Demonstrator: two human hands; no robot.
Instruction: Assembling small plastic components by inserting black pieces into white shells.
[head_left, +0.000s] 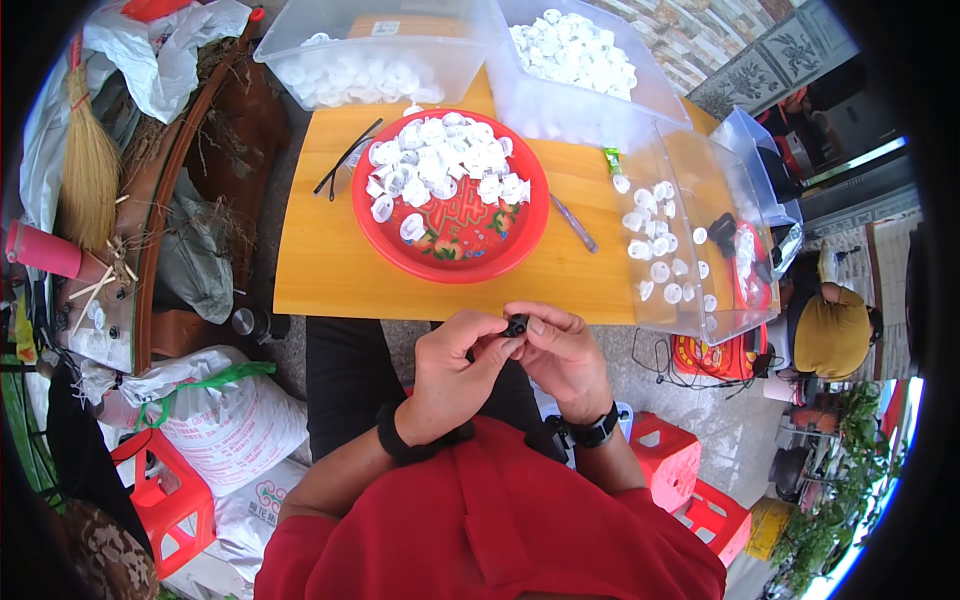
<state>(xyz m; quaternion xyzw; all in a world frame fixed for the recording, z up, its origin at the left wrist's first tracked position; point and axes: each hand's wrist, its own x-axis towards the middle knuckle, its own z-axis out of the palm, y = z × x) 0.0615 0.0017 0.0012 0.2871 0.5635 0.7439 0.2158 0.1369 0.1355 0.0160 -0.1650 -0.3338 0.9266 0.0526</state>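
Shirt (500,530) below; left hand (450,370) and right hand (567,360) jointly pinch black part (516,325), likely for control; tray (520,245) ahead, presumably for reach.

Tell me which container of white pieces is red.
The round, shallow tray straight ahead of you on the table: it is red, while the others are clear, boxy plastic bins.

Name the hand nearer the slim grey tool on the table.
Right: the right hand is below the slim grey tool in the picture, apart from it; the left hand is also below, but farther to the left.
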